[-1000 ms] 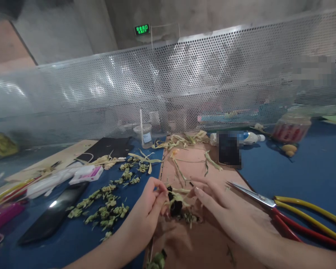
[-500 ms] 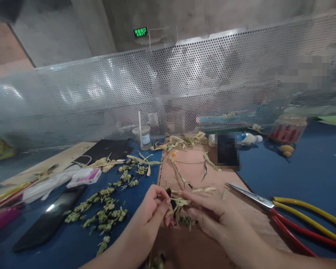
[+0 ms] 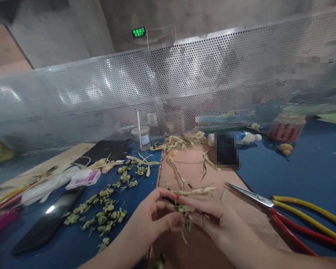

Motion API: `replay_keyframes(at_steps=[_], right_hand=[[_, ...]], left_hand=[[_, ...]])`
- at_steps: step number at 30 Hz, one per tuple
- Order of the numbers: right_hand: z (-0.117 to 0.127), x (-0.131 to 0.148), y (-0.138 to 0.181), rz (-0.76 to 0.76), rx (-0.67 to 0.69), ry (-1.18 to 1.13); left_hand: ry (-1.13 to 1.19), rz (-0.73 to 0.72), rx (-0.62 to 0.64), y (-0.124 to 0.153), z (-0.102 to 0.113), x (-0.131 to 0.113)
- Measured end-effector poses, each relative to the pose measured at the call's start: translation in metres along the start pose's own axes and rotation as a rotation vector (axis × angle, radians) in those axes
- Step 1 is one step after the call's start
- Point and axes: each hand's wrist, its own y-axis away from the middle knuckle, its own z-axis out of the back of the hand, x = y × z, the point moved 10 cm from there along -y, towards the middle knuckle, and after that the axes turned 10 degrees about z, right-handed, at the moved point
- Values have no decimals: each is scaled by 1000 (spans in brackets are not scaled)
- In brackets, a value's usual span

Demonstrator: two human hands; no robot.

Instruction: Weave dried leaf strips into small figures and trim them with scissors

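Observation:
My left hand and my right hand meet over the cardboard, fingers closed around a small knotted piece of dried, pale green leaf strips. Thumb and fingertips of both hands press on it, and loose strip ends hang below. A dark bit shows behind it, partly hidden by the fingers. Just beyond the fingertips lies a twisted pale strip. Several small knotted green pieces are scattered on the blue table to the left of my left hand.
Scissors with red and yellow handles lie right of my right hand. At left are a dark phone-like slab and a white and pink packet. A straw cup, a bottle and a jar stand or lie near the perforated screen.
My hands have closed in on each other. The left fingers and thumb have shifted right, onto the knotted piece, and its loose ends now hang lower between the hands.

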Motion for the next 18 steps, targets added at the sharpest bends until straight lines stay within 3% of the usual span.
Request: replay_keyframes(at_steps=[18], right_hand=[[-1,-13,8,-88,44,87]], left_hand=[[-98,12,-186,3,17,-7]])
